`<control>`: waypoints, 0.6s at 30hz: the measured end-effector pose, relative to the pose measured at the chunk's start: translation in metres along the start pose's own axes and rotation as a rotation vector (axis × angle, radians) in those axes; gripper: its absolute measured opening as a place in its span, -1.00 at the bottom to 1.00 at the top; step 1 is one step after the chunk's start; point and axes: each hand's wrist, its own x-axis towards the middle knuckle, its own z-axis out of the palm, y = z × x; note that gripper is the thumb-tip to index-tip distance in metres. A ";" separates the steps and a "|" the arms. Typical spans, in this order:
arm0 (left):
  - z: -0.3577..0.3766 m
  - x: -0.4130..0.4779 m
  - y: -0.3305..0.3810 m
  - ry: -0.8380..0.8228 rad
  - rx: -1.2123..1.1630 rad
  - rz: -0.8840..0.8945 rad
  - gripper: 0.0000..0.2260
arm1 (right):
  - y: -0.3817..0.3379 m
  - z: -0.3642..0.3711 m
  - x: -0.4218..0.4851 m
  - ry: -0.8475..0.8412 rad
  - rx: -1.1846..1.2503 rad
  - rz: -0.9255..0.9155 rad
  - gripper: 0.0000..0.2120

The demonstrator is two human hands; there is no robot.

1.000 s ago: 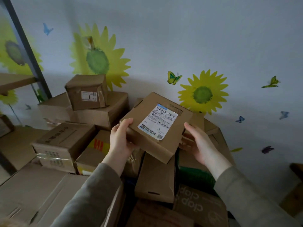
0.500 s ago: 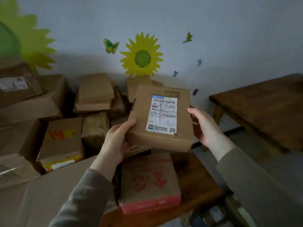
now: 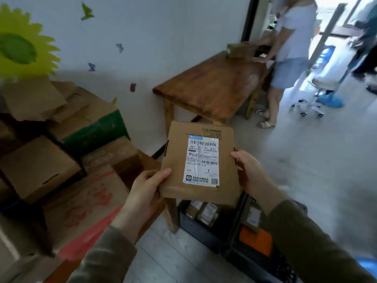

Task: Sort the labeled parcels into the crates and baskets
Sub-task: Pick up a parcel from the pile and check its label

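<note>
I hold a flat brown cardboard parcel (image 3: 177, 166) in front of me, its white shipping label with barcodes and a printed "1" facing up. My left hand (image 3: 145, 189) grips its lower left corner, thumb on top. My right hand (image 3: 250, 173) grips its right edge. Below the parcel, on the floor, stands a dark plastic crate (image 3: 201, 228) with a few small parcels inside. A second dark crate (image 3: 263, 260) to its right holds an orange item and is partly hidden by my right sleeve.
A pile of cardboard boxes (image 3: 40, 170) covers the low table on my left. A wooden table (image 3: 212, 86) stands against the wall ahead, a brown box (image 3: 241, 50) at its far end. A person (image 3: 289, 48) stands beside it. A wheeled stand (image 3: 310, 105) is at right.
My view has swung right, away from the box pile toward the wooden table and floor crates. The parcel stayed in both hands and turned upright, its label now facing me squarely.
</note>
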 end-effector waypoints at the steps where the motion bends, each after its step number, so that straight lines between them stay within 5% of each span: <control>1: 0.016 0.003 -0.008 -0.031 0.038 -0.013 -0.68 | 0.001 -0.020 -0.001 0.040 0.015 0.003 -0.85; 11: 0.206 0.014 -0.098 -0.266 0.211 -0.179 -0.61 | 0.000 -0.231 -0.003 0.272 0.175 0.079 -0.86; 18: 0.276 0.024 -0.139 -0.341 0.238 -0.275 -0.65 | 0.008 -0.303 0.005 0.368 0.216 0.128 -0.89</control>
